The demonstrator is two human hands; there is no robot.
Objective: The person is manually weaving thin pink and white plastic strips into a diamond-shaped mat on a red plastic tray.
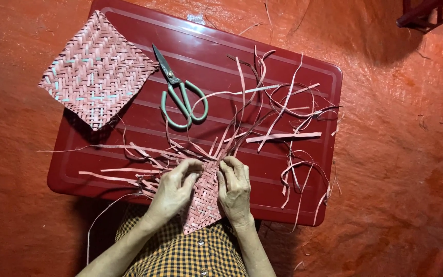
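1. The rough, mottled orange-red floor (pixel 401 169) fills the scene, its surface grainy and uneven.
2. A glossy dark red rectangular plastic lid (pixel 283 66) with rounded corners and shallow ribs lies on it, serving as a work surface.
3. A finished square mat of woven pink strips (pixel 96 72), flecked with pale turquoise, sits turned like a diamond on the lid's far left corner and overhangs its edge.
4. The half-woven pink strip panel (pixel 204 197) lies at the lid's near edge, between the two hands; its tight herringbone weave tapers to a point toward the person's orange-and-black checked cloth.
5. Loose flat pink strips (pixel 283 137), thin and curling, fan out from the panel toward the far side and to left and right.
6. The left hand (pixel 173 190) rests on the panel's left edge, fingers curled and pinching strips at its far end.
7. The right hand (pixel 234 187) presses on the panel's right side, fingers close together, tips bent down onto the weave.
8. Scissors with green looped handles (pixel 183 97) and dark metal blades lie shut, far of the hands, in the middle of the lid.
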